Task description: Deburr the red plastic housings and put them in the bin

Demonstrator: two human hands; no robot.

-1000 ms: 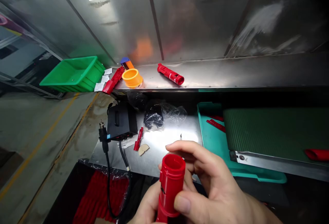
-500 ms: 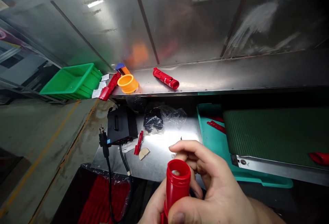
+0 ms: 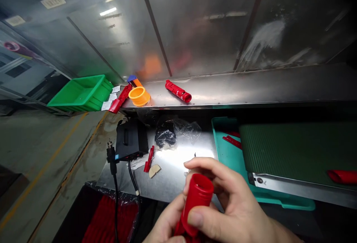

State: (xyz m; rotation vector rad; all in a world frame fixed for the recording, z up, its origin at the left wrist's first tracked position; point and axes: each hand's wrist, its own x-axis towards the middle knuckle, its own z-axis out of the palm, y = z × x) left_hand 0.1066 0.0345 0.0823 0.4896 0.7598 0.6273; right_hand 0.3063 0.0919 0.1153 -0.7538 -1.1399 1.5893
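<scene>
Low in the middle of the view, both hands hold a red plastic tube (image 3: 196,202) with its open mouth pointing up and away. My right hand (image 3: 234,206) wraps round its upper part, thumb across the front and fingers curled behind the rim. My left hand (image 3: 164,224) grips the tube's lower end from below, partly cut off by the frame edge. The tube leans a little to the right.
A steel shelf (image 3: 251,87) carries another red tube (image 3: 178,91), an orange cup (image 3: 138,96) and a red part (image 3: 120,99). A green bin (image 3: 80,92) stands left. Below lie a black box with cable (image 3: 131,139), a plastic bag (image 3: 173,131), a teal tray (image 3: 231,150) and a green conveyor belt (image 3: 301,150).
The red tube has tilted to the right and sunk slightly in my hands. The view has shifted a little, and my right thumb now lies across the tube's front.
</scene>
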